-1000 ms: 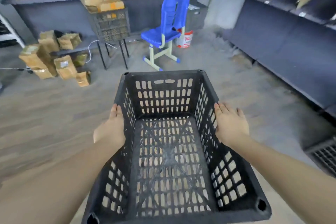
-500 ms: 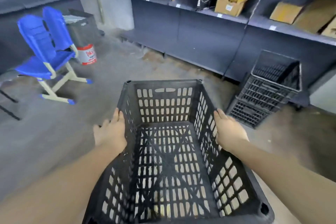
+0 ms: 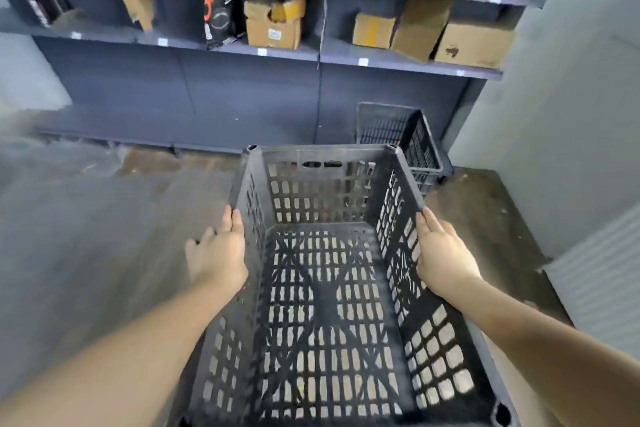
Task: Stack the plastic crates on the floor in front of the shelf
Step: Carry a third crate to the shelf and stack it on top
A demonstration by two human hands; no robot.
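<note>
Shelf (image 3: 242, 87) swung ahead | hands clamp crate (image 3: 325, 288) sides | floor crates (image 3: 412, 142), possibly stacked, beyond

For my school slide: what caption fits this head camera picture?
Two bare hands, left and right, carry an empty crate toward crates by the shelf.

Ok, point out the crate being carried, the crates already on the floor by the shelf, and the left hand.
carried crate (image 3: 325, 305), head view, on its slotted bottom.
floor crates (image 3: 420, 146), head view, on the right side wall.
left hand (image 3: 218, 253), head view, on the back of the hand.
</note>
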